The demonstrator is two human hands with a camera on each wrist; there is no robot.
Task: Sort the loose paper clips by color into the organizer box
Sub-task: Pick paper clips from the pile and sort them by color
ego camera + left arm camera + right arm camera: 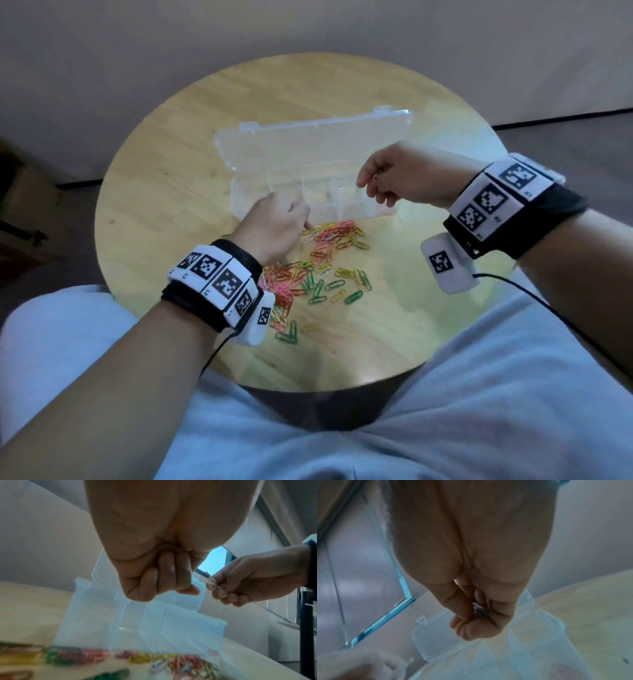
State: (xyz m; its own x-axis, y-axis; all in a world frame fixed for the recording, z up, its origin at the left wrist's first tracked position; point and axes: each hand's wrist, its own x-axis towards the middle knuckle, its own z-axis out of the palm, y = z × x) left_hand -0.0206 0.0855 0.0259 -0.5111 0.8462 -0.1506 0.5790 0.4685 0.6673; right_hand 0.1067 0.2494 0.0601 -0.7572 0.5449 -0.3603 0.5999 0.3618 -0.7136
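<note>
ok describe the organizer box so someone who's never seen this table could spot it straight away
On the round wooden table, look past the scattered pile of coloured paper clips to the far side. The organizer box lies there with its lid folded open away from the person. It is the only clear plastic thing there, split into small compartments.

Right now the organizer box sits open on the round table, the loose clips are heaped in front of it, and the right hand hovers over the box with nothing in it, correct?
Not quite: the right hand is not empty. Its fingers pinch a silvery paper clip, as the right wrist view shows. The rest holds: the organizer box is open on the round table, with the loose clips heaped in front.
</note>
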